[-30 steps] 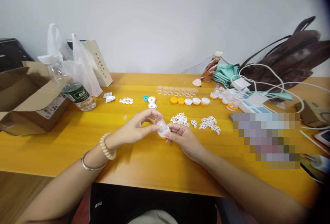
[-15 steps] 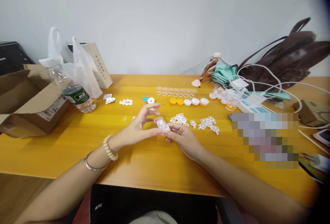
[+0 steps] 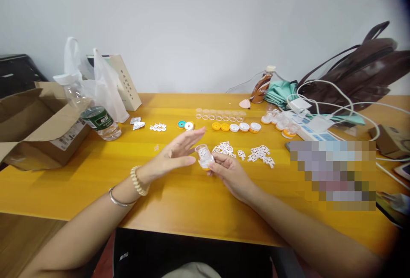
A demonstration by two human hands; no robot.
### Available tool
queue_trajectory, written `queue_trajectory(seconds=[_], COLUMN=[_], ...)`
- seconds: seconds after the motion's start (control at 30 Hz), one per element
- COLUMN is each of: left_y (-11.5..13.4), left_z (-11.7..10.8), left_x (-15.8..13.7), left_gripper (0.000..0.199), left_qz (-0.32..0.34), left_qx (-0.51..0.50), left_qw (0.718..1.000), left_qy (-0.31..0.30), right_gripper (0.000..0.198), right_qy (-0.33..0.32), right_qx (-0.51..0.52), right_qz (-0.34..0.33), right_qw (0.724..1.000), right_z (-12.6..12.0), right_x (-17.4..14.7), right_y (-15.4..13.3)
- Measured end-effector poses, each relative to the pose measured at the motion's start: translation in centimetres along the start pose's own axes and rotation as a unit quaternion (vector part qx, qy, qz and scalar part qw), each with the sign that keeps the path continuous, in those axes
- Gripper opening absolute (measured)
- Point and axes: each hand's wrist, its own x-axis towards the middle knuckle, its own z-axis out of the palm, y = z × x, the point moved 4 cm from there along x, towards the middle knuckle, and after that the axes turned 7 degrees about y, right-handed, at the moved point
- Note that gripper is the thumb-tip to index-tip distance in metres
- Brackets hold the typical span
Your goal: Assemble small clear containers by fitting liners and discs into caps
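My right hand (image 3: pixel 229 171) pinches a small clear plastic container (image 3: pixel 203 155) by its lower end. A white cut-out piece shows through its wall, and a bit of orange is at the base. The container is tilted over the table. Just left of it my left hand (image 3: pixel 179 154) is open, fingers stretched out and thumb apart, not gripping anything. Behind the right hand lie white lattice pieces (image 3: pixel 224 147), with a second pile of white lattice pieces (image 3: pixel 260 154) farther right. Beyond the hands sit orange round caps (image 3: pixel 221 127) and white round caps (image 3: pixel 244 127).
A row of clear cups (image 3: pixel 219 115) stands farther back. Teal and white discs (image 3: pixel 185 125) and small white parts (image 3: pixel 158 127) lie left of centre. A cardboard box (image 3: pixel 60 128) and water bottle (image 3: pixel 101 122) stand left; a power strip (image 3: pixel 315 129), cables and finished-looking clear containers (image 3: pixel 278 120) are right.
My left hand has come away from the clear container, its fingers straightening. The right hand keeps its hold, and the orange base now shows. The whole view has shifted slightly.
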Motion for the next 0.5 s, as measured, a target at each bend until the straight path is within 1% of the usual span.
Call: queue_trajectory(seconds=[0.03, 0.07, 0.1, 0.17, 0.23, 0.27, 0.33, 0.37, 0.47, 0.5], left_y=[0.0, -0.1, -0.2, -0.6, -0.8, -0.7, -0.5, -0.4, -0.5, -0.5], left_z=[-0.1, -0.2, -0.2, 0.1, 0.4, 0.4, 0.3, 0.3, 0.8, 0.9], left_x=[0.0, 0.0, 0.0, 0.0, 0.0, 0.1, 0.1, 0.1, 0.1, 0.1], left_gripper=[0.046, 0.046, 0.043, 0.039, 0.042, 0.044, 0.046, 0.048, 0.056, 0.058], left_qz=[0.01, 0.015, 0.012, -0.014, -0.038, -0.035, -0.007, 0.002, -0.018, -0.021], left_qx=[0.005, 0.012, 0.011, -0.02, -0.053, -0.054, -0.04, -0.041, -0.087, -0.093], left_qw=[1.0, 0.999, 0.998, 0.999, 0.998, 0.998, 0.998, 0.998, 0.996, 0.995], left_qy=[0.023, 0.046, 0.056, 0.035, 0.003, 0.009, 0.044, 0.051, 0.013, 0.01], right_gripper=[0.027, 0.027, 0.026, 0.024, 0.022, 0.022, 0.021, 0.022, 0.023, 0.024], right_qy=[0.002, 0.003, 0.004, 0.003, -0.002, -0.005, -0.006, -0.006, -0.007, -0.006], right_qx=[0.001, -0.001, -0.004, -0.004, 0.001, 0.004, 0.006, 0.005, 0.004, 0.003], right_qz=[-0.003, -0.005, -0.005, -0.003, -0.005, -0.005, -0.008, -0.008, -0.009, -0.009], right_qw=[1.0, 1.0, 1.0, 1.0, 1.0, 1.0, 1.0, 1.0, 1.0, 1.0], right_z=[0.0, 0.0, -0.1, 0.0, 0.0, 0.1, 0.1, 0.1, 0.1, 0.1], right_x=[0.0, 0.0, 0.0, -0.1, -0.1, -0.1, -0.1, -0.2, -0.2, -0.2], right_y=[0.0, 0.0, 0.0, 0.0, -0.1, -0.1, -0.1, -0.1, -0.1, -0.1])
